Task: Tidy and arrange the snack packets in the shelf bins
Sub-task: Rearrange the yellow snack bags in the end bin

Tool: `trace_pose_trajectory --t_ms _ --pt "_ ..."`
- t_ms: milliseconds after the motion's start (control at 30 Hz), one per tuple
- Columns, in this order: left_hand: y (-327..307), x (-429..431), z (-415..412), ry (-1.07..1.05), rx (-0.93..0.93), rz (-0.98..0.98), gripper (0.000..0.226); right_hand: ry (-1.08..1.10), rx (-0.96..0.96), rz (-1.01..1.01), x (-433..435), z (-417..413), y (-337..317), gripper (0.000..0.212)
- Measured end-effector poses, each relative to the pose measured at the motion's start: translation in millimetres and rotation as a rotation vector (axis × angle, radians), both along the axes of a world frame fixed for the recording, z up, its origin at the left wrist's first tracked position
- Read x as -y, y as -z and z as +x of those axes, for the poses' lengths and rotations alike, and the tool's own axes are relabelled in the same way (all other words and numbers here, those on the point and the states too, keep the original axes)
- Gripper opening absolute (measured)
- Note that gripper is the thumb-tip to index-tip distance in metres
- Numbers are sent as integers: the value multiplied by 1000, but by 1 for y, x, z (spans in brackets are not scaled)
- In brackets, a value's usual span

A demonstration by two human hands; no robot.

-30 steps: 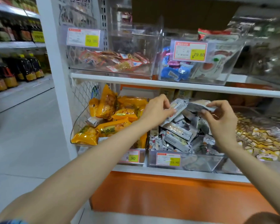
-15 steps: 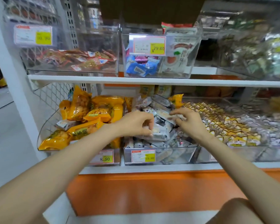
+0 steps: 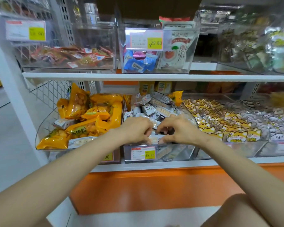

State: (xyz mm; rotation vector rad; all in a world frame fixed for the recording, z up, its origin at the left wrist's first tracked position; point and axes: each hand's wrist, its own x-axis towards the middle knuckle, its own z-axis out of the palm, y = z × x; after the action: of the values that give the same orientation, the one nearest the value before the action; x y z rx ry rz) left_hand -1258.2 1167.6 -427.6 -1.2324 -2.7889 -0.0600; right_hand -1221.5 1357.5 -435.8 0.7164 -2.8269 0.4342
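Note:
A clear middle bin (image 3: 189,150) on the lower shelf holds a heap of silver and white snack packets (image 3: 156,106). Both hands are at the front of this heap. My left hand (image 3: 135,129) curls its fingers round a pale packet (image 3: 154,138) near the bin's front rim. My right hand (image 3: 177,130) pinches the same packet from the right, its fingertips almost meeting those of the left hand. One yellow packet (image 3: 177,97) sticks up at the back of the heap.
Left of it, a bin (image 3: 44,128) is full of big yellow bags (image 3: 95,112). To the right, bins hold cat-print packets (image 3: 220,118) and grey ones (image 3: 272,123). The upper shelf (image 3: 154,77) carries clear bins with red, blue and white packets. An orange base panel (image 3: 154,189) runs below.
Both hands have come down from the top of the silver heap to its front edge and closed together on a pale packet. The camera has swung right and nearer.

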Motion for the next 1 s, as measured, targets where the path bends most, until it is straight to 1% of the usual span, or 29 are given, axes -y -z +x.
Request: trace_pose_trajectory --t_ms 67,100,200,333,433,533,633,700,867,933,1000 --pt "-8 11 -2 3 128 88 19 -4 -17 50 3 0 4 41" --pt "-13 18 -3 7 145 141 17 -7 -33 61 4 -1 6 40" --pt "-24 44 -8 -15 62 312 11 -37 -75 78 11 -2 10 38" --pt "-24 73 -17 -135 -100 477 8 -52 -121 139 22 -1 12 35" --pt "-22 82 -27 -237 -131 516 16 -49 -114 184 26 1 6 28" --pt "-22 82 -37 -316 -85 497 24 -56 -31 221 29 -2 1 21" --pt "-24 78 -44 -366 -33 471 31 -54 -37 228 32 -5 5 19" --pt "-25 79 -46 -377 -33 458 32 -50 -52 198 32 -8 7 20" --pt "-20 107 -36 -340 -125 520 23 -49 -70 -76 40 -14 4 14" --pt "-23 127 -30 -342 -161 545 20 -64 -120 -134 52 -17 1 12" --pt "-28 150 -26 -378 -179 565 19 -96 -207 -150 68 -19 -3 12"
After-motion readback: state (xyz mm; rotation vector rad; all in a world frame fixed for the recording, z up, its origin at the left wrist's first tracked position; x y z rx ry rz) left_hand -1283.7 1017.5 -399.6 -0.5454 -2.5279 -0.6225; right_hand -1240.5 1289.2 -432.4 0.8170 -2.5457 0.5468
